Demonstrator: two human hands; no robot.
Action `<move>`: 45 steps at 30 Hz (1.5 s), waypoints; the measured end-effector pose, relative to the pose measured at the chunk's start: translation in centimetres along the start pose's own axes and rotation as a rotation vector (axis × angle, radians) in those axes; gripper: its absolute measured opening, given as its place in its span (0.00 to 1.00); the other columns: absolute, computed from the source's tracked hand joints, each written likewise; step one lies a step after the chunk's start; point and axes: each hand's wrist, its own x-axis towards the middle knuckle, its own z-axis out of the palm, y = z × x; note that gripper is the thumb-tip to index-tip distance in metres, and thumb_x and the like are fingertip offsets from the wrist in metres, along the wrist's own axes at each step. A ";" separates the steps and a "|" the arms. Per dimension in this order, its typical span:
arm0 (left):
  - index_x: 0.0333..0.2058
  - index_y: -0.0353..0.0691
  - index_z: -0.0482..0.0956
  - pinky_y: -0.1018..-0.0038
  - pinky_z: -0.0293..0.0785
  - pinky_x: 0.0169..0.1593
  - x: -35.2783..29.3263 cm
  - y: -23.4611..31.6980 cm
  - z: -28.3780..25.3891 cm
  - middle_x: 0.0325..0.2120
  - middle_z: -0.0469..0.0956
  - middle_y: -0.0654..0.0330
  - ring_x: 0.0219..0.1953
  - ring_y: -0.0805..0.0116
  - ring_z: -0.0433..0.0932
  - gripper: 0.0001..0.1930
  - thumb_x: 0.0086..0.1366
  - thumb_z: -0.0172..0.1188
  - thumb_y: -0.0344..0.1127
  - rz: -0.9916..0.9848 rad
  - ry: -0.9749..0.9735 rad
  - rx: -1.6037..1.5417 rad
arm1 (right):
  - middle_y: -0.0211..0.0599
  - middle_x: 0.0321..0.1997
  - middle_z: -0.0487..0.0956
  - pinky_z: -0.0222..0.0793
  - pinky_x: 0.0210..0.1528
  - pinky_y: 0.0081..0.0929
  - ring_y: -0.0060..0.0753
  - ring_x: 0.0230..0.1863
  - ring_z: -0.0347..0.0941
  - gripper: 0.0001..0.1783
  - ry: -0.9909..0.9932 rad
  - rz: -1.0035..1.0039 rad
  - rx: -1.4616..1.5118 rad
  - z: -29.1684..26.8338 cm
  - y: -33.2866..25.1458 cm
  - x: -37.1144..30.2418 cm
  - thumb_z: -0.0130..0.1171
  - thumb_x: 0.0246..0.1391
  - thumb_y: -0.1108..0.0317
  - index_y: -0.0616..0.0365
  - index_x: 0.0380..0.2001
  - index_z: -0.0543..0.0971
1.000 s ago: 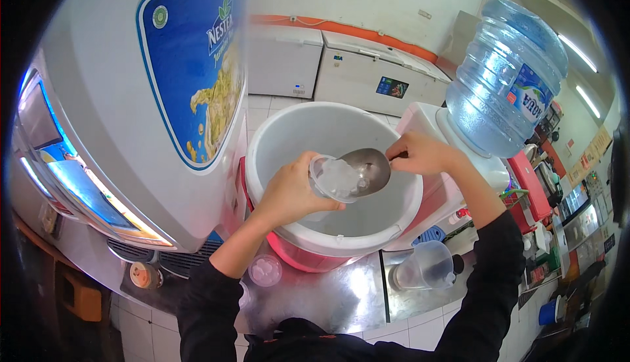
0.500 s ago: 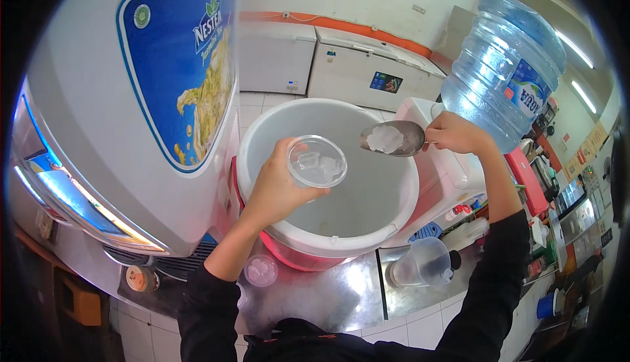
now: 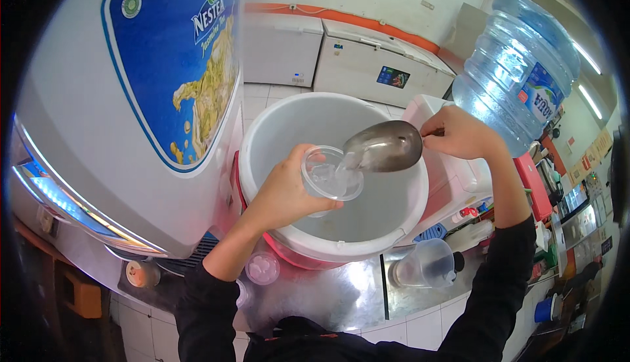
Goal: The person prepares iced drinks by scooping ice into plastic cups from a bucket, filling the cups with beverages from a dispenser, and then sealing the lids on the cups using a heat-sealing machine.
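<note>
My left hand (image 3: 287, 188) is wrapped round a clear plastic cup (image 3: 333, 173) with ice in it, held over the near left part of a large white-rimmed tub (image 3: 328, 246). In my right hand (image 3: 464, 132) is the handle of a metal ice scoop (image 3: 392, 147). The scoop tilts down to the left, its lip at the cup's right rim, and ice (image 3: 351, 162) lies at that lip and in the cup's mouth. The tub has a grey-white inside and a red outer body.
To the left stands a tall drink dispenser (image 3: 72, 99) with a blue panel. On the steel counter (image 3: 321, 296) are a cup of ice (image 3: 262, 268), a small jar (image 3: 142, 274) and a clear pitcher (image 3: 426, 263). A water bottle (image 3: 518, 73) tops the right-hand dispenser; chest freezers (image 3: 380, 53) stand behind.
My right hand has tipped the scoop from level to tilted and brought it left to the cup. Ice from the scoop has gone into the cup. The cup has shifted slightly right.
</note>
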 end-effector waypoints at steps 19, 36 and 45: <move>0.58 0.33 0.56 0.64 0.57 0.61 0.1 -0.4 -0.3 0.53 0.65 0.48 0.57 0.58 0.63 0.49 0.36 0.73 0.32 0.010 0.419 -0.314 | 0.41 0.43 0.78 0.69 0.42 0.39 0.42 0.45 0.74 0.18 -0.929 -0.499 -0.561 33.1 -3.3 18.5 0.54 0.44 0.65 0.51 0.41 0.79; 0.58 0.32 0.56 0.65 0.56 0.61 -0.1 -0.9 -0.9 0.54 0.65 0.48 0.58 0.59 0.61 0.45 0.39 0.70 0.28 0.069 0.468 -0.222 | 0.44 0.19 0.76 0.69 0.32 0.38 0.50 0.25 0.73 0.09 -0.425 -0.217 0.003 10.3 -5.0 3.5 0.52 0.48 0.68 0.60 0.28 0.78; 0.56 0.34 0.57 0.64 0.56 0.59 -0.1 -0.8 -0.8 0.51 0.66 0.49 0.55 0.59 0.64 0.43 0.41 0.71 0.29 0.079 0.424 -0.174 | 0.36 0.23 0.73 0.64 0.31 0.35 0.40 0.25 0.73 0.07 -0.153 -0.364 -0.041 8.2 -4.1 -3.5 0.56 0.47 0.66 0.57 0.29 0.76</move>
